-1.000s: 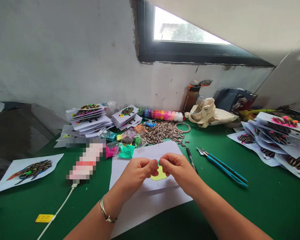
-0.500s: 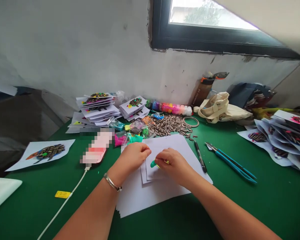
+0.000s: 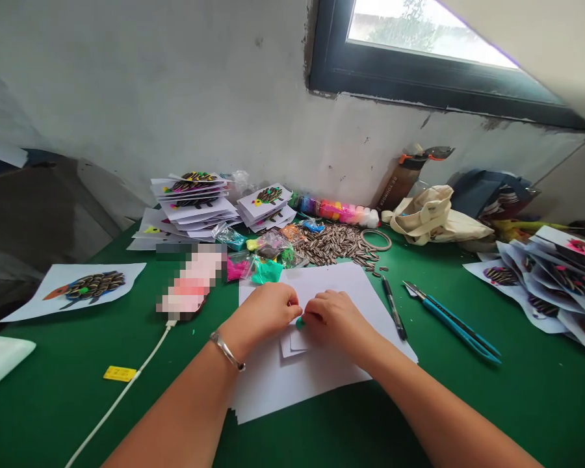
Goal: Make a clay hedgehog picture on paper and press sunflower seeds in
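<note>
My right hand (image 3: 340, 320) is closed, its fingers pinching a small lump of green modelling clay (image 3: 299, 322). Close beside it, my left hand (image 3: 269, 308) has thumb and fingers pressed together; whether it also grips the clay is hidden. Both hands hover over small white cards (image 3: 288, 351) lying on a stack of larger white paper (image 3: 268, 396). Just beyond my left hand, a bag of teal-green clay (image 3: 266, 272) rests at the paper's top edge.
Behind the paper lie sunflower seeds (image 3: 329, 244), a tape ring (image 3: 376, 240) and a row of coloured clay (image 3: 341, 211). A pen (image 3: 394, 309) and blue utility knife (image 3: 453, 322) lie right. Seed-picture cards (image 3: 195, 211) are piled left. A charging cable (image 3: 121, 393) crosses the table.
My hands have come closer together over the cards, and less of the green clay shows between the fingers. The camera view has shifted slightly.
</note>
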The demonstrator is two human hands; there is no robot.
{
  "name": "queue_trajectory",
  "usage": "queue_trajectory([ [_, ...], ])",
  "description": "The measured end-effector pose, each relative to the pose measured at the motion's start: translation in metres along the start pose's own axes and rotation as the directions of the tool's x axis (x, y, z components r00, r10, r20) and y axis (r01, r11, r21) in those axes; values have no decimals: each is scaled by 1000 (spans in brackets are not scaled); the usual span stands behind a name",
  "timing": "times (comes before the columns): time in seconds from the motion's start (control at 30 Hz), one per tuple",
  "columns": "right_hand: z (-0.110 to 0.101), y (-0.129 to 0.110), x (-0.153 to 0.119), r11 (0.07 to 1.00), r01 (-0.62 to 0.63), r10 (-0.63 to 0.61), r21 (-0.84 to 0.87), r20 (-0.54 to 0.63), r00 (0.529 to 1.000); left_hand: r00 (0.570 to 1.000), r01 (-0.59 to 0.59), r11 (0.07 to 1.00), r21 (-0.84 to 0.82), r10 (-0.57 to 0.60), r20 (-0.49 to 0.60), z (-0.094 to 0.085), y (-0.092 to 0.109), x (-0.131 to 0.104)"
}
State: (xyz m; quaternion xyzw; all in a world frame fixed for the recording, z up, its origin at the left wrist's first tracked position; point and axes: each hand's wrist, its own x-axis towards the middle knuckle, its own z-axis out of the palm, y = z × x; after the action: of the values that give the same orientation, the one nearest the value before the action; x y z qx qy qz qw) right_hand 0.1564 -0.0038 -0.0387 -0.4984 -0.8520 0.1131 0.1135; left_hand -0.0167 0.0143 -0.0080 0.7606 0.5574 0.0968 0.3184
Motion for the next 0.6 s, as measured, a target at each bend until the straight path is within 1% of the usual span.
queue_trajectory([
  [0.13, 4, -1, 1, 994, -22, 21, -104, -9, 1000, 1000, -21, 998, 54, 20, 11, 1, -1, -1],
  [0.23, 6, 0, 1, 990, -45, 40, -131, -43, 998, 1000, -10, 996, 94, 9, 15, 2, 1, -2],
  [0.3, 6, 2, 0, 993, -73, 67, -95, -56, 996, 1000, -2, 993, 121, 1, 4, 3, 3, -3],
  [0.37, 5, 4, -2, 996, -81, 80, -21, -51, 996, 1000, 7, 989, 149, -5, -11, 5, 6, -3],
  [0.43, 3, 8, -5, 996, -61, 65, 59, -63, 996, 1000, 18, 985, 174, -14, -20, 6, 8, -4],
  [0.5, 0, 10, -10, 993, -32, 44, 117, -98, 994, 1000, 20, 980, 200, -16, -21, 7, 10, -4],
  [0.6, -6, 12, -17, 988, -17, 39, 154, -140, 989, 1000, 31, 970, 241, -30, -6, 7, 13, -4],
])
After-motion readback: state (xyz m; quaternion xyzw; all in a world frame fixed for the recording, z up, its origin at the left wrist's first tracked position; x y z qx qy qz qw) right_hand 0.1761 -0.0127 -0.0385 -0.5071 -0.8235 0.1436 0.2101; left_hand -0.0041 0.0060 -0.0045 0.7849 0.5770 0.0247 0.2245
